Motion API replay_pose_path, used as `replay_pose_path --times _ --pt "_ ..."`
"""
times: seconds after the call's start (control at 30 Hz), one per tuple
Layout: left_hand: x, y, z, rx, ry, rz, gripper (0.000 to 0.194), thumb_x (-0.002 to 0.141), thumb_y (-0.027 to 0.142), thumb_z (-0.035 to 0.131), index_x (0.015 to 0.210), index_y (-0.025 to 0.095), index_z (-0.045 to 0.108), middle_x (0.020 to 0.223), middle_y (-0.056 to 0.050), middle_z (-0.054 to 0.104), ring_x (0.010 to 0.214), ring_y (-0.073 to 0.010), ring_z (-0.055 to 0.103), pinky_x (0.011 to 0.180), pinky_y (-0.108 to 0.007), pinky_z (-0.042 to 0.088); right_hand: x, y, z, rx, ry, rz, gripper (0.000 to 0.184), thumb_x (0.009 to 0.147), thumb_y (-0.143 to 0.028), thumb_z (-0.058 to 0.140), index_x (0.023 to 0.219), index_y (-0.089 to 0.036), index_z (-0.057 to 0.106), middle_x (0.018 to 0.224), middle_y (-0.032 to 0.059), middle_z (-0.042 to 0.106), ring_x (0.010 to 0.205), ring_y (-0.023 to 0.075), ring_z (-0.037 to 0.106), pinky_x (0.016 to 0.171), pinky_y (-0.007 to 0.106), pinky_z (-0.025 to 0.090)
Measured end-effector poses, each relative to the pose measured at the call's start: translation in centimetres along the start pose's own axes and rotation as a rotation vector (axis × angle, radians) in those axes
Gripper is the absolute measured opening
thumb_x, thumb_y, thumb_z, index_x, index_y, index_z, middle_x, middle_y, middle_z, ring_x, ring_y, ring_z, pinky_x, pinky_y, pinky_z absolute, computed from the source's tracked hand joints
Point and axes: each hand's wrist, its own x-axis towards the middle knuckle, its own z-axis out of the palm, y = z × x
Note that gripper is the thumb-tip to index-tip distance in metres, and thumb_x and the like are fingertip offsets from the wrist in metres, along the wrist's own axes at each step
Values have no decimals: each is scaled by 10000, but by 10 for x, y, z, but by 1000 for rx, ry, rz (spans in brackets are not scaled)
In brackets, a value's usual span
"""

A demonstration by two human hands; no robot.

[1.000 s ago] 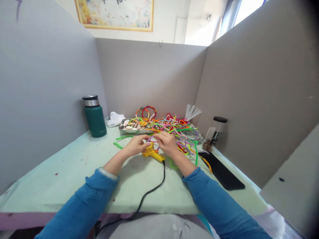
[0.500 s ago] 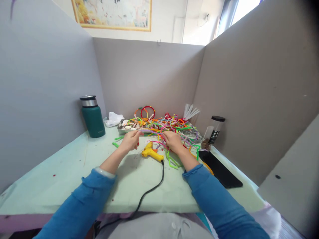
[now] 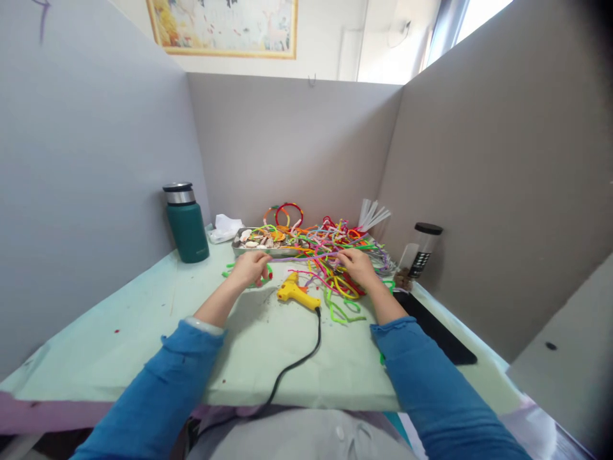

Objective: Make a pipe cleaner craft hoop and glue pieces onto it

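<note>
My left hand [image 3: 250, 268] and my right hand [image 3: 357, 265] are both closed in a pinch on the ends of one pale purple pipe cleaner [image 3: 301, 257], stretched level between them above the table. A yellow glue gun [image 3: 295, 292] lies on the pale green table [image 3: 143, 313] just below the stretched piece, its black cord [image 3: 297, 361] running toward me. Behind and under my right hand spreads a tangled pile of coloured pipe cleaners [image 3: 332, 246].
A dark green flask [image 3: 185, 222] stands at the back left. A metal tray of shells [image 3: 261, 241] and crumpled tissue [image 3: 224, 228] sit at the back. White sticks [image 3: 372, 216], a clear black-lidded jar [image 3: 417, 255] and a black flat object [image 3: 438, 329] line the right. Grey partitions enclose three sides.
My hands were together over the glue gun a second ago. They have drawn apart sideways, pulling the purple pipe cleaner out straight between them.
</note>
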Motion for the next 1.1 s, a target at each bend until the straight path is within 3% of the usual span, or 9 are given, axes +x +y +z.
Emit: replay_pose_path --times 0.17,0.33,0.53,0.8,0.93,1.1 --pt "-2 2 2 -68 -70 30 258 775 344 427 787 145 591 623 -4 656 387 -71 500 467 -193 404 1 6 -2 -65 47 58 301 862 -336 427 871 -192 691 880 49 671 848 174 557 769 267 373" --pt "-1 1 3 -193 -76 41 261 786 346 424 804 130 569 664 -26 665 371 -61 485 434 -189 391 -1 -2 -5 -152 2 55 311 870 -351 416 886 -197 686 921 60 660 884 195 524 791 291 342" --pt "-2 2 5 -97 -23 11 231 776 329 438 784 139 570 654 -17 667 367 -63 487 438 -189 389 -5 -46 -8 -187 60 -145 352 807 -359 530 1125 -224 594 1134 83 588 1075 244 427 937 384 225" --pt "-6 10 14 -159 -52 45 227 782 328 449 797 130 559 621 -28 651 362 -58 457 420 -184 374 -13 -94 9 -30 -24 -460 350 822 -469 503 1023 -215 636 961 81 651 929 213 516 859 349 319" --pt "-4 7 14 -194 -60 35 205 790 298 438 816 134 558 629 -22 647 360 -56 460 397 -173 361 -13 -94 6 47 -24 -407 324 871 -435 438 917 -205 662 791 46 666 734 154 564 693 265 361" --pt "-1 2 14 -170 -35 -9 219 791 284 448 878 131 578 575 -7 622 326 -56 430 375 -173 349 -7 -71 -2 67 105 -351 290 883 -353 438 799 -190 662 783 51 659 742 156 566 701 262 369"
